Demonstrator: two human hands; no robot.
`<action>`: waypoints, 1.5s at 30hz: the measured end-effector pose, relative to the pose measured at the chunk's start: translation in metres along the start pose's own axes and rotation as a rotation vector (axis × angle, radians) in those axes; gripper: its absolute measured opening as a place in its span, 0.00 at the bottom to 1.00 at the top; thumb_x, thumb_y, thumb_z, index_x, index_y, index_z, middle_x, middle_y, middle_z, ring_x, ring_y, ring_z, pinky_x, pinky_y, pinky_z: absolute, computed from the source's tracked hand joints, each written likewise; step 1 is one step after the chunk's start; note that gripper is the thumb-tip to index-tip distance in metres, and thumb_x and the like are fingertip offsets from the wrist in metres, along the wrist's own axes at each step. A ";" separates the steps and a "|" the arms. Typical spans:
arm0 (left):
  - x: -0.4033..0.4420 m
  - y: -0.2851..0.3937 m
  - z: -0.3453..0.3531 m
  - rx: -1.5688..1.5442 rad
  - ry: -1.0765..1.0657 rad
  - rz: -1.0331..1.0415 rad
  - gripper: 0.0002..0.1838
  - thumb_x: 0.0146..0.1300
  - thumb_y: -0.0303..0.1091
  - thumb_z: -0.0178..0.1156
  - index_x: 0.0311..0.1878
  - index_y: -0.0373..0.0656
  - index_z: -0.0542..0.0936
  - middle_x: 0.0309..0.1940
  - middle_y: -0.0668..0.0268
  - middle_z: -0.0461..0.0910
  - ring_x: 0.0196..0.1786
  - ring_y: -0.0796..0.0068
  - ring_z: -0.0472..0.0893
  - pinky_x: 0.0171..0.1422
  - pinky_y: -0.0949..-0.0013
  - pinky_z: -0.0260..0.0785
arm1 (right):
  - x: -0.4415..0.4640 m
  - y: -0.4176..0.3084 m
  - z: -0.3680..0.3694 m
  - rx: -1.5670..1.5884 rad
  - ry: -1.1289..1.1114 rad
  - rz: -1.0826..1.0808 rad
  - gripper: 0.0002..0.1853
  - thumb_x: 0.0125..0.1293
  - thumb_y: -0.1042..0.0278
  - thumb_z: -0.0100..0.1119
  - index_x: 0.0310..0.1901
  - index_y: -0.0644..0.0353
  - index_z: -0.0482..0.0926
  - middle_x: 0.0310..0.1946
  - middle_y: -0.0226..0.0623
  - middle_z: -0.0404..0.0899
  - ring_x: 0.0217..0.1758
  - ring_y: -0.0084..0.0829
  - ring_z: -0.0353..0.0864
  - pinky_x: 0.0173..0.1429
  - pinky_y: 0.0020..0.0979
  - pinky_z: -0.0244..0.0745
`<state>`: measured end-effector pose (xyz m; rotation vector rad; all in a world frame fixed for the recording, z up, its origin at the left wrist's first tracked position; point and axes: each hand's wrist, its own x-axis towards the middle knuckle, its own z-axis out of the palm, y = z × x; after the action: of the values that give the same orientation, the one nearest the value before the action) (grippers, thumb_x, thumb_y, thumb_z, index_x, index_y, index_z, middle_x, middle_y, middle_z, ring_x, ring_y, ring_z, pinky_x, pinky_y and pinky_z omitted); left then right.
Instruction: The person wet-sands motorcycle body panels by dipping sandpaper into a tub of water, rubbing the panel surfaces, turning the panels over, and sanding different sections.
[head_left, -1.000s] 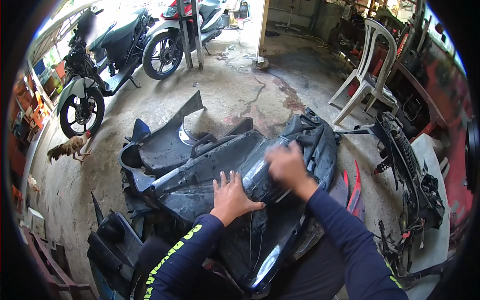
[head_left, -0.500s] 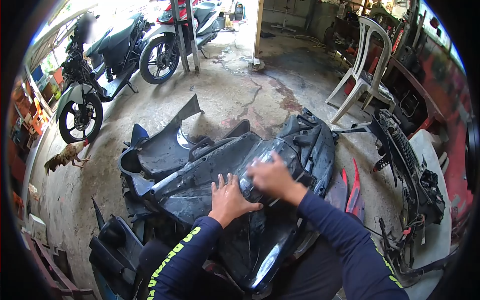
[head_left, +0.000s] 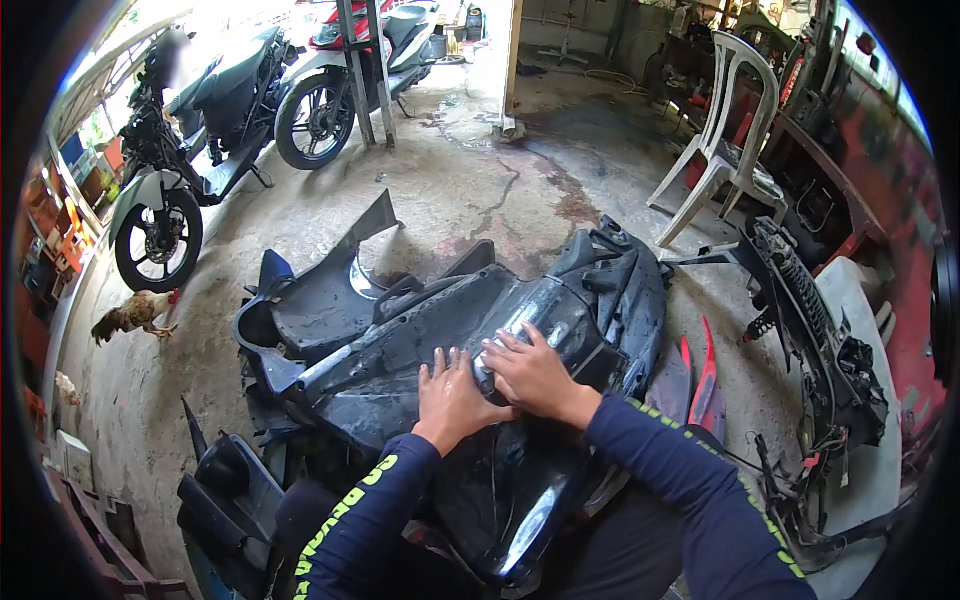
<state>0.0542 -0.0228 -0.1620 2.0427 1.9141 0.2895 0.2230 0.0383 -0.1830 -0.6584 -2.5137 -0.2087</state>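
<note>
Left hand (head_left: pixel 455 400): palm down on the dark body panel (head_left: pixel 435 310), fingers loosely spread and pointing away from you, thumb out toward the other hand; open, pressing flat, no grip seen. Right hand (head_left: pixel 532 375): reaches in from the right, angled left, fingers extended and a bit bent on the same panel; mostly open, can't tell if anything is under the palm. Your thumb side and right palm sit together, touching or nearly so.

Panel lies in front of you, top of the pile; both hands are inside its edges. Dark ribbed shell (head_left: pixel 640 300) sits at its right end. Open concrete floor (head_left: pixel 470 205) beyond the pile and on the left, up to the rooster (head_left: pixel 138 314). Right side is tighter: narrow floor strip between the red pointed piece (head_left: pixel 706 372) and the black frame (head_left: pixel 805 320).

Counts: two hands, two motorcycles (head_left: pixel 235 95) near the far left, one plastic chair (head_left: pixel 722 165), one rooster.
</note>
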 end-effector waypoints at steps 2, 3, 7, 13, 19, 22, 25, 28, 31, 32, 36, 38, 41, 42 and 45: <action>-0.003 0.001 -0.002 -0.001 -0.048 -0.009 0.66 0.38 0.70 0.74 0.71 0.26 0.65 0.73 0.38 0.64 0.79 0.40 0.58 0.80 0.40 0.48 | 0.001 0.037 -0.003 -0.095 -0.099 0.143 0.13 0.65 0.67 0.51 0.45 0.56 0.84 0.47 0.38 0.86 0.56 0.39 0.83 0.68 0.64 0.62; -0.002 0.001 -0.001 -0.001 -0.046 -0.011 0.66 0.38 0.70 0.74 0.71 0.26 0.65 0.73 0.38 0.64 0.79 0.40 0.58 0.80 0.40 0.48 | 0.010 0.059 -0.010 -0.185 -0.182 0.282 0.13 0.64 0.65 0.53 0.45 0.57 0.84 0.45 0.38 0.86 0.54 0.40 0.83 0.67 0.64 0.63; -0.004 0.001 -0.001 0.005 -0.033 -0.007 0.66 0.38 0.71 0.74 0.71 0.26 0.65 0.73 0.38 0.64 0.79 0.41 0.58 0.80 0.40 0.48 | 0.001 0.036 0.008 -0.289 -0.122 0.164 0.15 0.61 0.60 0.57 0.46 0.57 0.84 0.40 0.35 0.86 0.49 0.39 0.85 0.69 0.61 0.62; -0.004 -0.001 0.000 0.002 -0.038 -0.024 0.66 0.37 0.71 0.74 0.70 0.26 0.66 0.72 0.38 0.65 0.78 0.39 0.59 0.80 0.40 0.49 | 0.009 0.051 -0.011 -0.103 -0.177 0.280 0.14 0.64 0.62 0.54 0.45 0.55 0.85 0.43 0.39 0.88 0.54 0.40 0.85 0.68 0.65 0.61; -0.002 -0.006 0.005 -0.037 -0.038 0.002 0.67 0.36 0.73 0.74 0.71 0.27 0.66 0.73 0.39 0.65 0.79 0.40 0.59 0.80 0.42 0.50 | 0.002 0.003 -0.009 0.057 -0.120 0.104 0.17 0.63 0.61 0.53 0.49 0.56 0.83 0.45 0.44 0.87 0.53 0.39 0.86 0.67 0.63 0.63; -0.002 -0.003 0.002 -0.020 -0.016 -0.009 0.66 0.36 0.72 0.75 0.71 0.29 0.67 0.72 0.39 0.66 0.78 0.41 0.60 0.80 0.43 0.49 | 0.014 0.073 -0.017 -0.131 -0.079 0.389 0.15 0.63 0.63 0.55 0.50 0.51 0.83 0.51 0.37 0.85 0.62 0.40 0.81 0.69 0.64 0.60; -0.002 0.000 -0.004 -0.023 -0.044 -0.019 0.66 0.36 0.71 0.75 0.71 0.28 0.66 0.72 0.39 0.66 0.78 0.41 0.60 0.80 0.43 0.50 | -0.002 0.017 0.003 -0.177 -0.157 0.112 0.15 0.63 0.66 0.52 0.48 0.53 0.84 0.45 0.36 0.85 0.57 0.38 0.82 0.68 0.64 0.61; -0.003 -0.001 -0.001 -0.037 -0.024 -0.012 0.66 0.36 0.70 0.75 0.71 0.27 0.66 0.72 0.39 0.66 0.78 0.41 0.60 0.80 0.44 0.50 | 0.006 0.030 -0.017 -0.050 -0.140 0.126 0.14 0.65 0.67 0.50 0.48 0.53 0.84 0.44 0.32 0.85 0.54 0.36 0.82 0.68 0.63 0.61; -0.005 -0.002 0.001 -0.028 -0.027 -0.016 0.66 0.36 0.70 0.75 0.70 0.27 0.66 0.72 0.40 0.66 0.78 0.41 0.60 0.80 0.43 0.50 | 0.005 0.092 -0.013 -0.250 0.132 0.281 0.12 0.64 0.65 0.53 0.44 0.52 0.84 0.45 0.33 0.85 0.49 0.37 0.82 0.67 0.61 0.64; -0.004 -0.002 0.001 -0.027 -0.023 -0.016 0.66 0.36 0.70 0.75 0.70 0.27 0.66 0.72 0.40 0.66 0.78 0.41 0.60 0.80 0.43 0.50 | -0.004 0.082 -0.004 -0.302 -0.005 0.217 0.12 0.63 0.63 0.54 0.45 0.52 0.84 0.46 0.33 0.85 0.51 0.38 0.82 0.67 0.60 0.64; -0.002 -0.002 0.001 -0.028 -0.013 -0.015 0.66 0.37 0.70 0.75 0.70 0.26 0.67 0.71 0.40 0.67 0.78 0.42 0.61 0.80 0.43 0.50 | -0.013 0.014 -0.013 0.056 -0.012 -0.033 0.16 0.58 0.61 0.59 0.47 0.51 0.84 0.45 0.35 0.85 0.54 0.36 0.82 0.70 0.58 0.63; -0.002 -0.001 0.000 -0.024 -0.014 -0.017 0.66 0.36 0.70 0.75 0.70 0.26 0.67 0.71 0.40 0.68 0.78 0.43 0.61 0.80 0.43 0.50 | -0.002 0.051 -0.025 -0.129 -0.114 0.193 0.15 0.60 0.63 0.57 0.48 0.50 0.84 0.46 0.34 0.85 0.57 0.32 0.82 0.70 0.57 0.62; -0.001 0.000 0.001 -0.014 0.003 -0.008 0.66 0.36 0.70 0.75 0.70 0.27 0.67 0.71 0.40 0.67 0.78 0.43 0.61 0.80 0.43 0.50 | -0.009 0.045 -0.019 -0.216 -0.171 0.203 0.15 0.59 0.64 0.57 0.47 0.50 0.84 0.49 0.33 0.85 0.59 0.36 0.81 0.70 0.60 0.61; -0.001 0.000 0.001 -0.014 -0.003 -0.007 0.66 0.37 0.71 0.75 0.70 0.26 0.67 0.71 0.40 0.67 0.78 0.43 0.61 0.80 0.43 0.50 | -0.016 0.023 -0.017 -0.017 -0.092 0.073 0.14 0.59 0.62 0.56 0.46 0.50 0.84 0.52 0.31 0.85 0.60 0.37 0.81 0.70 0.62 0.60; -0.004 -0.001 0.003 -0.012 0.004 -0.010 0.65 0.37 0.71 0.74 0.70 0.26 0.67 0.71 0.41 0.67 0.78 0.43 0.61 0.80 0.43 0.50 | -0.011 0.056 -0.010 -0.081 -0.112 0.186 0.13 0.60 0.64 0.54 0.44 0.51 0.85 0.52 0.31 0.85 0.62 0.36 0.81 0.71 0.65 0.58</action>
<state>0.0540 -0.0266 -0.1650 2.0260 1.9199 0.3020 0.2634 0.0794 -0.1797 -0.9559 -2.5411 -0.2124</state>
